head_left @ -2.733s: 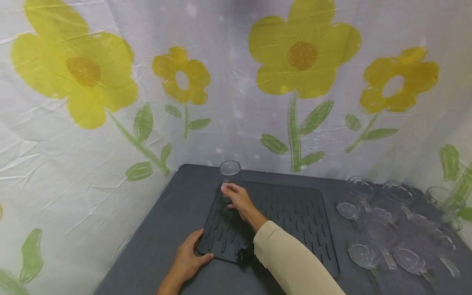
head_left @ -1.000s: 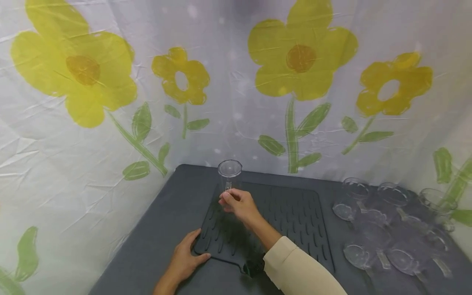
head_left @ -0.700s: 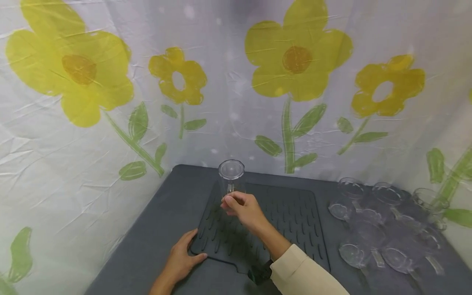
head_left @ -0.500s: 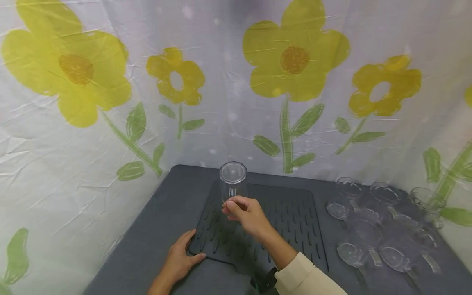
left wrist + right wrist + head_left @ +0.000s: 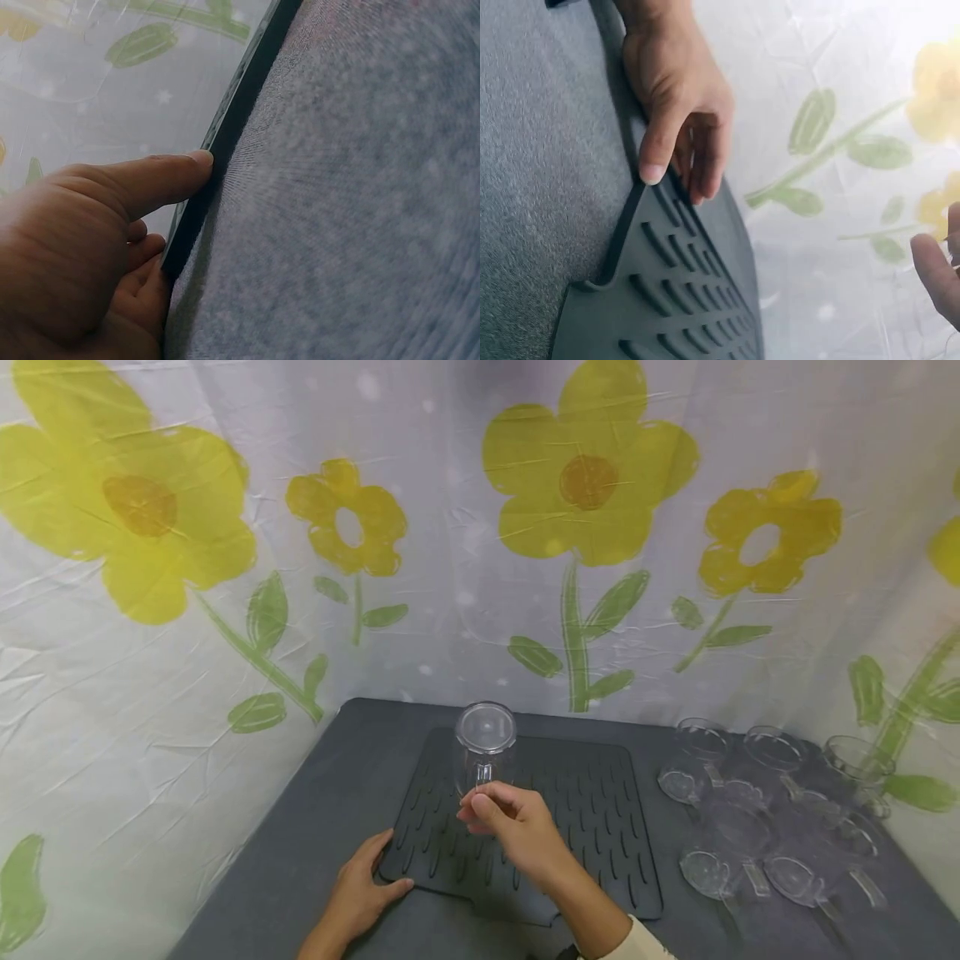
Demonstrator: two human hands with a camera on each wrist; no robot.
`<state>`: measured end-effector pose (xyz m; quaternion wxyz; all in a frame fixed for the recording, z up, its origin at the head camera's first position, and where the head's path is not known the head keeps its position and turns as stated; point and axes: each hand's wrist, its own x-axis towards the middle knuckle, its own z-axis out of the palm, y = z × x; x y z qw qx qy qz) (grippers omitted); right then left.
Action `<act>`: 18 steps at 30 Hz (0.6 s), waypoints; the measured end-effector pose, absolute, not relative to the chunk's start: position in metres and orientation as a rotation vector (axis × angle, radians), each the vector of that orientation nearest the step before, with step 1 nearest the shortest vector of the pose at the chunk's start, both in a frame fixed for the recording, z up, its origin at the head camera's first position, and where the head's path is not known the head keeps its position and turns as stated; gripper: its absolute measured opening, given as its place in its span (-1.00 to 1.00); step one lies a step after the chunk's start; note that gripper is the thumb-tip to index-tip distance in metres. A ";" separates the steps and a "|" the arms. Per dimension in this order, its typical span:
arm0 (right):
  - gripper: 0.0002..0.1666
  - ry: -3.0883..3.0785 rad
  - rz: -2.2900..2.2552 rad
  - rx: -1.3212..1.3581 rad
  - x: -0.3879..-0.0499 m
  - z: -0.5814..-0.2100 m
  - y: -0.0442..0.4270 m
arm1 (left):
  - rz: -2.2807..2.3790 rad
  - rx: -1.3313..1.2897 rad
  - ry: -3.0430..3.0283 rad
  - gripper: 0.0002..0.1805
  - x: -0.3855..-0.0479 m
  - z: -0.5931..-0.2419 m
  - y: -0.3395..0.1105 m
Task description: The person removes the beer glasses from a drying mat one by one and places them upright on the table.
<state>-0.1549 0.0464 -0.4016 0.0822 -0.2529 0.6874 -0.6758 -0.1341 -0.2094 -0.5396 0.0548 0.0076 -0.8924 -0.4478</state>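
Observation:
My right hand (image 5: 517, 827) pinches the handle of a clear mug (image 5: 486, 731) above a dark ribbed drying mat (image 5: 600, 810). The mug's round, closed-looking end faces up toward the head camera; its lower part is partly behind the fingers. My left hand (image 5: 358, 889) holds the mat's near left corner, thumb along the front edge and fingers along the left side. The left wrist view shows that thumb (image 5: 169, 180) on the mat's dark edge. In the right wrist view the left hand (image 5: 679, 97) is at the corner, while fingers of the right hand (image 5: 937, 281) show at the right border.
Several clear mugs (image 5: 705, 870) with handles stand close together on the right of the grey table (image 5: 288, 835), overlapping in view. A flower-printed sheet (image 5: 420, 635) hangs behind the table and down its left side. The mat has a notch in its front edge.
The mug has come up from the mat's far left corner, toward me and slightly right, its top tilting more to the camera. The left hand stays at the mat corner; the view shifts slightly right.

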 end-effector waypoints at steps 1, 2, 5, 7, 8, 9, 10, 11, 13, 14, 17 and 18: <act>-0.65 2.056 -2.024 -0.756 -0.152 -0.401 0.049 | -1.365 0.030 -2.715 -0.09 -0.135 -0.540 -0.209; -0.65 2.053 -2.034 -0.758 -0.149 -0.401 0.051 | -1.370 0.040 -2.723 -0.08 -0.135 -0.540 -0.209; -0.67 2.055 -2.058 -0.767 -0.141 -0.401 0.058 | -1.360 0.052 -2.743 -0.08 -0.135 -0.539 -0.209; -0.68 2.057 -2.076 -0.776 -0.136 -0.401 0.063 | -1.346 0.061 -2.757 -0.07 -0.135 -0.538 -0.209; -0.70 2.060 -2.084 -0.779 -0.134 -0.401 0.065 | -1.338 0.067 -2.766 -0.07 -0.135 -0.537 -0.209; -0.71 2.072 -2.087 -0.776 -0.131 -0.401 0.068 | -1.338 0.074 -2.770 -0.07 -0.135 -0.537 -0.209; -0.72 2.077 -2.095 -0.775 -0.128 -0.401 0.070 | -1.335 0.077 -2.776 -0.07 -0.134 -0.536 -0.209; -0.72 2.078 -2.104 -0.767 -0.126 -0.402 0.073 | -1.327 0.080 -2.782 -0.06 -0.134 -0.536 -0.209; -0.73 2.088 -2.115 -0.753 -0.121 -0.402 0.078 | -1.327 0.083 -2.788 -0.06 -0.134 -0.536 -0.209; -0.73 2.086 -2.122 -0.735 -0.118 -0.402 0.081 | -1.328 0.084 -2.791 -0.05 -0.134 -0.536 -0.209; -0.72 2.079 -2.138 -0.692 -0.112 -0.402 0.088 | -1.331 0.086 -2.796 -0.05 -0.134 -0.536 -0.210; -0.71 2.079 -2.142 -0.685 -0.111 -0.402 0.090 | -1.335 0.093 -2.797 -0.05 -0.134 -0.536 -0.210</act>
